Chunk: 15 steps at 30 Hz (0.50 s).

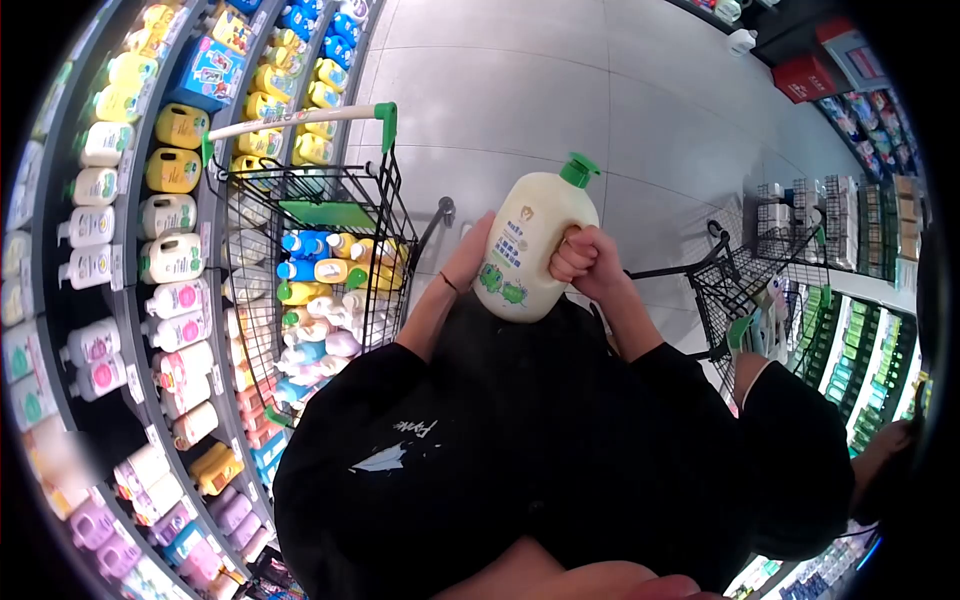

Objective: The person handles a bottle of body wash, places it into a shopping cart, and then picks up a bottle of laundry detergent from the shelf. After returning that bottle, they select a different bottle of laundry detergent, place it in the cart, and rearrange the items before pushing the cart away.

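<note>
A large cream bottle (522, 240) with a green pump top and a green cartoon label stands upright in front of my chest. My right hand (585, 260) is wrapped round its handle on the right side. Against the bottle's left side rests my left hand (468, 258), its fingers partly hidden behind the bottle. To the left is a black wire shopping cart (395, 215) with a green-ended handle, holding many bottles in yellow, blue and white.
Shelves (140, 290) of detergent bottles rise along the left. A second cart (735, 290) stands at the right, with another person's hand (750, 375) beside it. Grey tiled floor (480, 90) stretches ahead. More shelves (860, 350) line the right, with a red box (803, 78) farther back.
</note>
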### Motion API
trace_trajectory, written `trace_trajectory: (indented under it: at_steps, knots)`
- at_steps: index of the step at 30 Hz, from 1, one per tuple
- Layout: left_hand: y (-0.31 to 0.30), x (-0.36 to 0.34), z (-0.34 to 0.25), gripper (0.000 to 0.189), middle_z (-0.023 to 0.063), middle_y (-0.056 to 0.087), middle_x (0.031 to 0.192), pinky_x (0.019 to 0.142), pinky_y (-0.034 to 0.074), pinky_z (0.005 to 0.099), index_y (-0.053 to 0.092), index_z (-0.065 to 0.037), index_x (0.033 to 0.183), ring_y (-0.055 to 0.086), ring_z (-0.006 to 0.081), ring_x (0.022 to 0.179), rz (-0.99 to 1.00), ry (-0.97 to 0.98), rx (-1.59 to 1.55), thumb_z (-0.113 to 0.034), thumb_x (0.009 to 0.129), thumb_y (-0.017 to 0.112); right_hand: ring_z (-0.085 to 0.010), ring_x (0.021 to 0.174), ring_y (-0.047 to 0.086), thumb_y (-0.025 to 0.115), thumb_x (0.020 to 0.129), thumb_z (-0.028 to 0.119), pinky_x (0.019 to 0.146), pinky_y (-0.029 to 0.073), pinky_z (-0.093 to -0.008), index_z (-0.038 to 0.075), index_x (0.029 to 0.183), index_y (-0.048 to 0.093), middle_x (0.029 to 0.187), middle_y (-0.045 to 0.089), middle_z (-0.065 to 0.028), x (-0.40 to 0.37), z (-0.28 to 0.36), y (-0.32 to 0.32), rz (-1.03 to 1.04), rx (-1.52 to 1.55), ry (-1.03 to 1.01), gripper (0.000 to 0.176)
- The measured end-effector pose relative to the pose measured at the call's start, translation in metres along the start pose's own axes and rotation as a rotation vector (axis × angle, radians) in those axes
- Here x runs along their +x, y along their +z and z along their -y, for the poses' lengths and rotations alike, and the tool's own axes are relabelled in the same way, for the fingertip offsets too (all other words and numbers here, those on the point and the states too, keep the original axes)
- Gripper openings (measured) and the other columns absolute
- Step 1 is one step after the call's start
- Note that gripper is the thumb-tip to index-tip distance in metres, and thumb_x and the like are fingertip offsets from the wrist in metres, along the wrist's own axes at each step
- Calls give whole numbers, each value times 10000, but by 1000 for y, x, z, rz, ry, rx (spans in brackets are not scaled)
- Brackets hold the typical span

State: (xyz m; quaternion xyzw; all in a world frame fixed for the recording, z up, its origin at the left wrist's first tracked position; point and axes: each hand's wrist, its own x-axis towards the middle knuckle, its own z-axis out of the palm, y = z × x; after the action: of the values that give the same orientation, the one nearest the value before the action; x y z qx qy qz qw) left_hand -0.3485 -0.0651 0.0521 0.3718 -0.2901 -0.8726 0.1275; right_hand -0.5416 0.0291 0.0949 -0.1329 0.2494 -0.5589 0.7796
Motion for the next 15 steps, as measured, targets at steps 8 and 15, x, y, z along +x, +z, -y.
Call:
trace_trajectory:
  at_steps: [8,15]
  knots:
    - [-37,59,-61,474,46,634,1007,852,467,279,575,-31,1130,570,105,917,-5,95,189,-416,1038,314,-134,407,240,421,885,175,442,247,-301,177,520,275,445,259,24,68,39,14,-3,15,-50,393]
    - [-44,81,-111,481,41,626,1018,833,468,274,567,-11,1127,553,90,912,14,95,245,-422,1041,332,-127,398,237,417,867,166,443,265,-300,191,502,261,432,252,31,113,67,12,-70,44,-46,397]
